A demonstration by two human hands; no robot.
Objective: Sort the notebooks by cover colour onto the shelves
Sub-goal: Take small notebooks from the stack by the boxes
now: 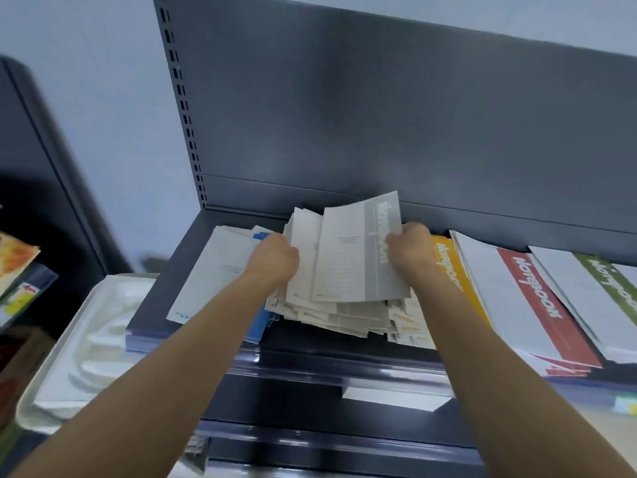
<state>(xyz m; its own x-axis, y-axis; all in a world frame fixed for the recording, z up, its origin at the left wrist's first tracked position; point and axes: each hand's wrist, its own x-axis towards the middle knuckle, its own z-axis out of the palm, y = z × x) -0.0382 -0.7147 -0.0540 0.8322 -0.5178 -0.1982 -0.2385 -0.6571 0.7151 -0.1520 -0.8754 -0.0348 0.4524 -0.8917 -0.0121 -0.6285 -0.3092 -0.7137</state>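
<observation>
Both hands are up on the shelf point(158, 298). The left hand point(275, 260) has its grip curled round the left edge of a fanned handful of grey notebooks point(355, 253), and the right hand point(412, 246) pinches the grey band on the right edge. The handful stands tilted over the grey pile point(344, 319) (edges splayed every way). Just left lies the blue stack point(263, 326), partly under the left forearm. To the right, side by side, lie yellow notebooks point(448, 267), red notebooks point(537, 305) and green notebooks point(606, 281). A white tray point(86, 339) sits beside the shelf's left end.
</observation>
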